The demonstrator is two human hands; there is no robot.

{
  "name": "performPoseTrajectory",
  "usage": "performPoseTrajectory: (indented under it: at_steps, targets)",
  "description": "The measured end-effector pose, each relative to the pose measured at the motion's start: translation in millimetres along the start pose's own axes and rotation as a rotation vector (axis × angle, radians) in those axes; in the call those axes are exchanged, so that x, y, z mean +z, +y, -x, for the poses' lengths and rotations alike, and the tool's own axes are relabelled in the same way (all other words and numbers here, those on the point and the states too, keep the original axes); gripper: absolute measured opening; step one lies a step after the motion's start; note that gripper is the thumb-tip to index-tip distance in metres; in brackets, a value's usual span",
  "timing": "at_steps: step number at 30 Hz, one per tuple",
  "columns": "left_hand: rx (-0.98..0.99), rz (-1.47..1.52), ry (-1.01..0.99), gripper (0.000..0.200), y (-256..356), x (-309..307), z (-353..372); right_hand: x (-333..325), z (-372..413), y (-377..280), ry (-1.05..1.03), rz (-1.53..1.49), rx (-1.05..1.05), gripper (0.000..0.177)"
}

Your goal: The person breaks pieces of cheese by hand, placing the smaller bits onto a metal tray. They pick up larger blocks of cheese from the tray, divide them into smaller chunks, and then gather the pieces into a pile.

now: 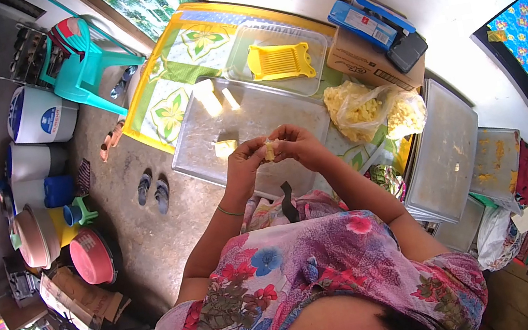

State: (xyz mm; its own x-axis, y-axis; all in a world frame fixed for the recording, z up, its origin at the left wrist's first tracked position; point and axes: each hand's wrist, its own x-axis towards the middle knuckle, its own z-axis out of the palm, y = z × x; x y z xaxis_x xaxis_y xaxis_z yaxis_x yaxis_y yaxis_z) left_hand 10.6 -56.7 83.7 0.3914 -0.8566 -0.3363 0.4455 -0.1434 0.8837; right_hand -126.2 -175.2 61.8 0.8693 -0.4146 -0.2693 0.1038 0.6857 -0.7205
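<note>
Over the near part of a metal tray [197, 155], my left hand [247, 157] and my right hand [299, 147] meet fingertip to fingertip. Both pinch a small pale-yellow piece of dough [269, 151] between thumbs and fingers. Just left of my left hand, a yellow lump of dough [226, 148] lies on the tray. Farther back on the same tray are bright pale strips [208, 98]. Beyond it, a yellow ridged plastic board [280, 61] rests on a clear plastic lid [238, 65].
Right of the tray, plastic bags [355, 109] hold yellow pieces. Behind them stands a cardboard box [365, 59] with a blue case [362, 23] on top. More metal trays [445, 150] lean at the right. A green chair [85, 79], basins [92, 256] and slippers [162, 195] are at the left.
</note>
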Motion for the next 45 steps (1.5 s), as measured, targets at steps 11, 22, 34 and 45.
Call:
performPoseTrajectory:
  at_steps: [11,22,34,45]
  targets:
    - [0.015,0.107,-0.009,0.025,6,4,5,5,3,-9,0.043,-0.174,0.118,0.019]
    - [0.089,-0.037,0.006,0.031,12,5,8,7,6,-4,-0.024,0.038,0.032,0.022]
    - [0.044,0.000,0.028,0.029,4,5,8,6,6,-3,-0.003,0.081,0.045,0.017]
    - [0.065,-0.046,0.021,0.026,1,11,7,1,8,-1,0.017,0.084,0.039,0.014]
